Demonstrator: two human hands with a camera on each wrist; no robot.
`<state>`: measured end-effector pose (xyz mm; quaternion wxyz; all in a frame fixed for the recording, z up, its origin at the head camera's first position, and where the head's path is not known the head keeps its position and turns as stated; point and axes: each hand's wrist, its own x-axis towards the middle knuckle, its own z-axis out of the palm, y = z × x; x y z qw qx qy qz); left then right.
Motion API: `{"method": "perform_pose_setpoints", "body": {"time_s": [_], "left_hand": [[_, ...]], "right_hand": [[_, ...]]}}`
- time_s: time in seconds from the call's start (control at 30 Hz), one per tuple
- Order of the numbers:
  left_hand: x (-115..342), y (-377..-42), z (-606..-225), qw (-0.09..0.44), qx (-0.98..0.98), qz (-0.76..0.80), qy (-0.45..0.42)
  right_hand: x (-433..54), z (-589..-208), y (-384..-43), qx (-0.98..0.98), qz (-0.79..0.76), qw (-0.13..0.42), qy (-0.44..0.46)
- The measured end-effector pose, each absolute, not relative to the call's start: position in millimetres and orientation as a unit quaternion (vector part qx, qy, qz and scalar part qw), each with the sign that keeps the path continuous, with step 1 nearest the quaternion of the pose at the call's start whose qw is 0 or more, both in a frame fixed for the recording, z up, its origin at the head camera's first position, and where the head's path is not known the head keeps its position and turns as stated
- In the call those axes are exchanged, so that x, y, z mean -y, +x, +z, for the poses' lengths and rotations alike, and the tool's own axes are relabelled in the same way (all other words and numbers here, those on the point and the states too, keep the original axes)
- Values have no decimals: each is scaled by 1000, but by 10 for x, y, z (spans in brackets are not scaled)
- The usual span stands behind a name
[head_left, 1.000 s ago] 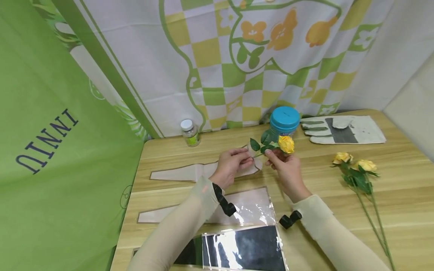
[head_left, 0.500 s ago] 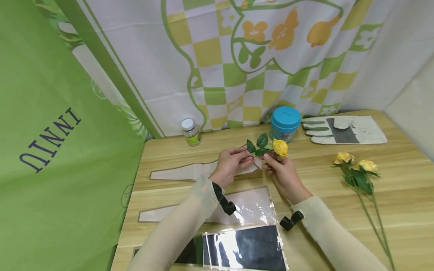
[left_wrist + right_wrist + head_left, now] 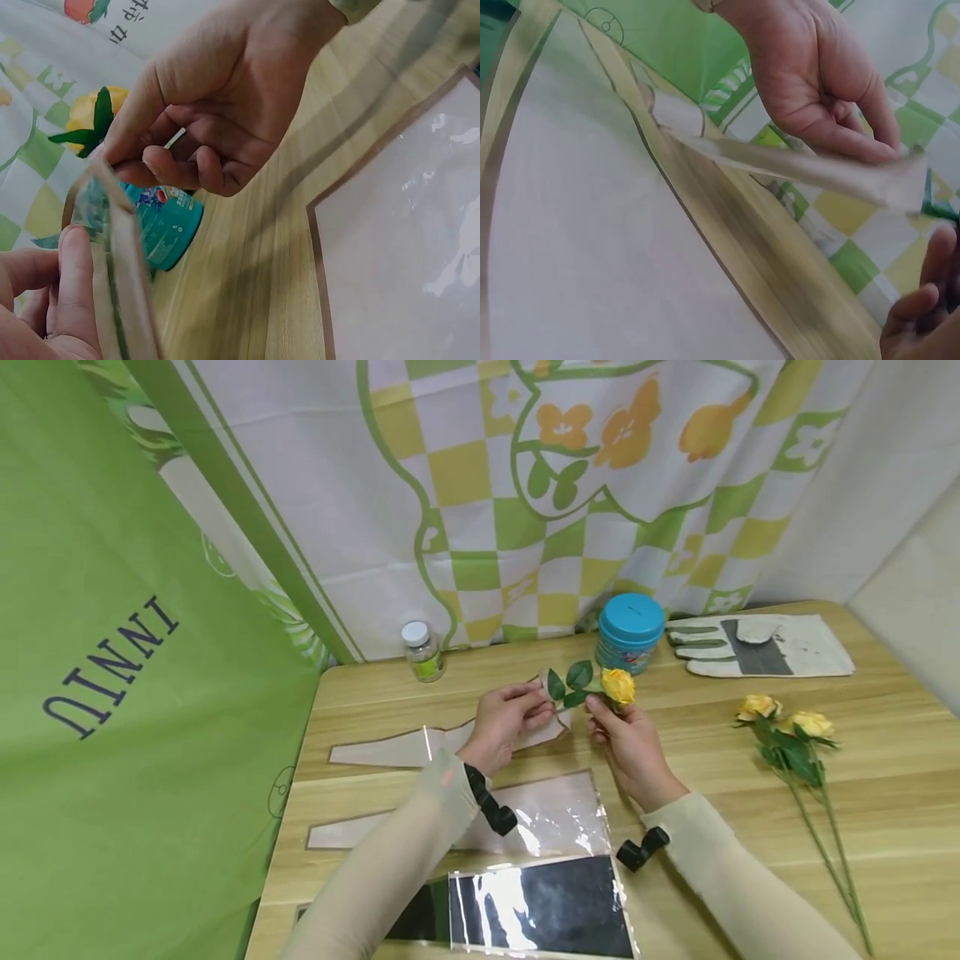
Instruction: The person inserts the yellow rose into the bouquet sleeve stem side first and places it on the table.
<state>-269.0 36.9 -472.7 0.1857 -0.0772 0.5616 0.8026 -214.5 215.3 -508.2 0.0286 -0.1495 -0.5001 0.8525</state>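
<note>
The yellow-petalled, green-leaved rose (image 3: 618,686), pinched below its bloom by the right grip (image 3: 636,745), had just been drawn left over the far wood-grained tabletop (image 3: 367,697), apparently seated deeper in the translucent, brown-edged plastic sleeve (image 3: 390,749) pinched by the left grip (image 3: 502,722).

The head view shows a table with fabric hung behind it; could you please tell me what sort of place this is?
Probably a curtained-off craft or work corner indoors: a wood-grain table stands against patterned fabric, with yellow flowers and flat plastic sleeves laid on it.
</note>
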Motion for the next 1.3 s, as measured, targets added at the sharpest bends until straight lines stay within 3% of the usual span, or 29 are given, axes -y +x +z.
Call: {"method": "perform_pose_setpoints", "body": {"time_s": [0.3, 0.63, 0.8, 0.97, 1.3], "left_hand": [[-373, -2662, -4707, 187, -585, 788, -44], [-396, -2665, -4687, 184, -606, 774, -25], [-387, -2682, -4670, 183, -610, 771, -9], [-338, -2696, -4665, 185, -608, 772, -7], [-269, -2729, -4670, 216, -628, 748, -4]], "right_hand": [[-2063, -5075, -2129, 563, 803, 77, -178], [-1905, -5169, -2105, 558, 809, 77, -168], [-1967, -5197, -2037, 495, 862, 59, -89], [-2085, -5195, -1988, 466, 885, -5, -10], [-2174, -5134, -2023, 461, 887, -21, 10]]}}
